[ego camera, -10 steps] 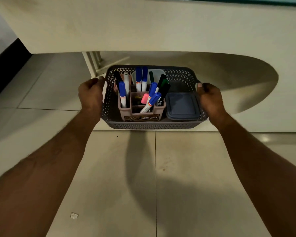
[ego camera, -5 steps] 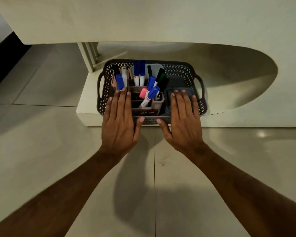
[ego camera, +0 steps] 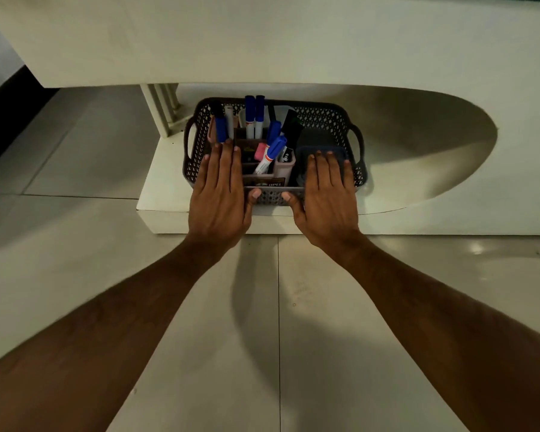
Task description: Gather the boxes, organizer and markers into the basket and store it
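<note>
Single head-worn wide-angle view, facing forward and down, close above floor point(ego camera: 75, 275), both forearms in frame

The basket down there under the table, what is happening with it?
A person has both hands flat against the near side of the grey basket, the left hand and right hand open, apparently pushing it in. The basket sits on a low white ledge under the table, holding the organizer with markers and a blue-lidded box.
</note>
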### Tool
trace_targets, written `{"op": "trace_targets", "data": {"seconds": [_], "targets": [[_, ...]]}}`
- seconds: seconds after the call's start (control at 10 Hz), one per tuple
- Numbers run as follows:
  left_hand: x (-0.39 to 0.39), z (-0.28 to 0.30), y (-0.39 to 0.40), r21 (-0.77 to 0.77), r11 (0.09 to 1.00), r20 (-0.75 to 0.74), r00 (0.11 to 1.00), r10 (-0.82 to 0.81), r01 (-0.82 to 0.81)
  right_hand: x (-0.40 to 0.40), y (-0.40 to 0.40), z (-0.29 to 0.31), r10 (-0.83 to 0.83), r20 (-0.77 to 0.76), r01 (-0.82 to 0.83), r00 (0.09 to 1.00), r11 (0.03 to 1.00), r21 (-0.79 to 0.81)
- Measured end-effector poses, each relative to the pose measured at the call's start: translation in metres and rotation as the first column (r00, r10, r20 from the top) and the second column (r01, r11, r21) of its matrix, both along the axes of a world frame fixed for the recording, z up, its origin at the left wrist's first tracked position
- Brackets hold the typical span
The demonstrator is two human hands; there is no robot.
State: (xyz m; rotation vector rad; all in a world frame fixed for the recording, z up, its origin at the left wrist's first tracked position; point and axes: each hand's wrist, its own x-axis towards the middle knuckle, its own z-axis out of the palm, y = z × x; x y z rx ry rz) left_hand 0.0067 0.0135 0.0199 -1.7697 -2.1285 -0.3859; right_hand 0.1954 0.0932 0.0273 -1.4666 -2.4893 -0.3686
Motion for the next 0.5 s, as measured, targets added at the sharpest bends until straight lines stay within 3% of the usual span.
{"op": "trace_targets", "data": {"seconds": [0.5], "targets": [[0.013, 0.029, -0.031, -0.061, 0.998, 0.028, 0.999, -0.031, 0.033, 0.016, -0.014, 0.023, 0.044, -0.038, -0.045, 0.998, 0.998, -0.043]]}}
